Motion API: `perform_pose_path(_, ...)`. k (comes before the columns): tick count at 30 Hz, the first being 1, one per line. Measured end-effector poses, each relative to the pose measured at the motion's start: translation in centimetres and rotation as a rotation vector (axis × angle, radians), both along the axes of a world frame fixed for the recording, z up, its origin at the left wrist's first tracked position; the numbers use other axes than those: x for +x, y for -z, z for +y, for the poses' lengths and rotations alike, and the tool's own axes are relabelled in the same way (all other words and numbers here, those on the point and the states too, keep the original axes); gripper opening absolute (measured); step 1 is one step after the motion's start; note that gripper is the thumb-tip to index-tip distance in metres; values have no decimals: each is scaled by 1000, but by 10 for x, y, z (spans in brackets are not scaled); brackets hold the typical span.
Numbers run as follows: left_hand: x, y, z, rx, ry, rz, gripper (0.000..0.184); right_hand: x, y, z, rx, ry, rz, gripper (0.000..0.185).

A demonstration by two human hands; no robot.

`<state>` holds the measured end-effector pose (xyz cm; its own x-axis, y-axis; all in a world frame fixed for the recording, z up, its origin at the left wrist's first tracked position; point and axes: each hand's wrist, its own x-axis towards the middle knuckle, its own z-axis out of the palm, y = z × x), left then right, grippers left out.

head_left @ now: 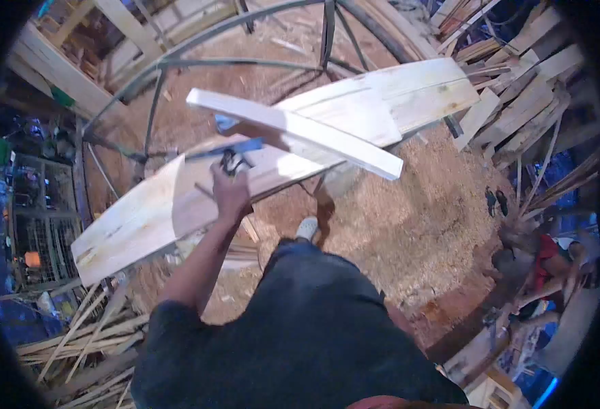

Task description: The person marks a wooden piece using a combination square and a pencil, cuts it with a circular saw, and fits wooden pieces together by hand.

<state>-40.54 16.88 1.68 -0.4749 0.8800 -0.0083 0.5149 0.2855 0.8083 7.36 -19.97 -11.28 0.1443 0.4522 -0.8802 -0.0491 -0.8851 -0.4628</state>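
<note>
A long pale plank [129, 211] lies across the view in front of me. On it, my left hand [231, 187] is closed on a hand plane [230, 155] with a dark handle and a blue body. A thick white wooden beam [296, 129] lies crosswise over the plank, to the right of the plane. My right hand does not show in the picture.
A curved metal frame [245, 63] stands beyond the plank. Wood offcuts [525, 109] are piled at the upper right, thin strips [95, 341] at the lower left. Shavings [422, 225] cover the floor. Other people [559, 266] are at the right edge.
</note>
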Motion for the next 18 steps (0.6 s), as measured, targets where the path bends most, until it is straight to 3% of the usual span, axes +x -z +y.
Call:
perform_pose_path(2,-42,47,-14,84,-139,-45,60,13,13,-21,-11,-78,-58,25)
perform_pose_path(6,-76,56,-56,-150,-476,312,61,24,28,-59,-46,-114,-114,26)
perform_pose_path(9,-116,82,-77,-244,-618,376,65,26,43,-74,-58,-124,-142,27)
perform_pose_path(10,-124,77,-90,-289,-509,231,76,27,48,-80,-51,-120,-149,28)
perform_pose_path(11,-183,140,-78,-375,-670,289,86,27,51,-87,-44,-121,-156,28)
perform_pose_path(13,-179,87,-92,-609,-322,136,85,25,57,-102,-28,-115,-177,29)
perform_pose_path(16,-98,19,-89,-637,-543,589,73,24,65,-122,5,-116,-221,30)
perform_pose_path(18,-64,-2,-77,-358,-455,622,65,14,64,-137,17,-115,-258,31)
